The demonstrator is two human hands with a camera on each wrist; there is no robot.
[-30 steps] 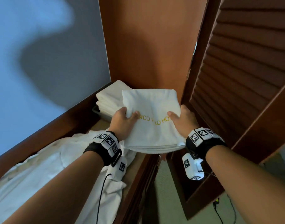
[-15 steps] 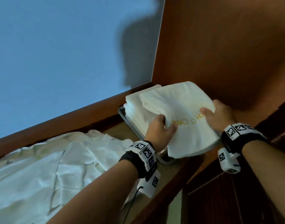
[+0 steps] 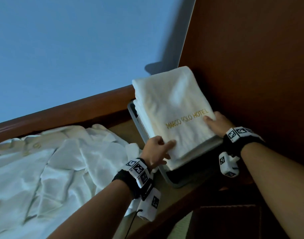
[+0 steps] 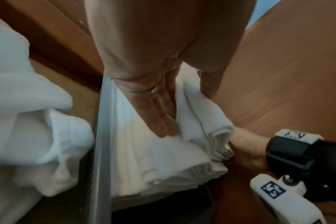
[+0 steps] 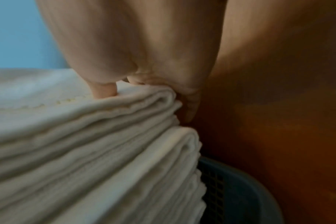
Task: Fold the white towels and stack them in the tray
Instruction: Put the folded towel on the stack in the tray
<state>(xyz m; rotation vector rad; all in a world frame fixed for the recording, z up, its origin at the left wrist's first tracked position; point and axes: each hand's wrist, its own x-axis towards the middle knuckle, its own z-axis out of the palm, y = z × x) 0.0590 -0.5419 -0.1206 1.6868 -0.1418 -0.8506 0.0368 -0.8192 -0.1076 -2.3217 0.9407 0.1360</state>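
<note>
A folded white towel with gold "MARCO POLO HOTEL" lettering lies on top of a stack of folded white towels in a grey mesh tray. My left hand holds its near left corner, thumb on top and fingers slid underneath. At the near right corner my right hand pinches the towel the same way. In the left wrist view my left hand has straight fingers lying between the top towel and the stack. The right wrist view shows my right hand pinching the top towel above the stack.
A pile of loose, unfolded white towels covers the wooden shelf left of the tray. A brown wooden wall stands close against the tray's right side. The shelf's front edge runs just below the tray. The tray rim shows beside the stack.
Both hands carried the folded towel forward and left from in front of the louvred door and lowered it onto the stack in the tray. The head turned left.
</note>
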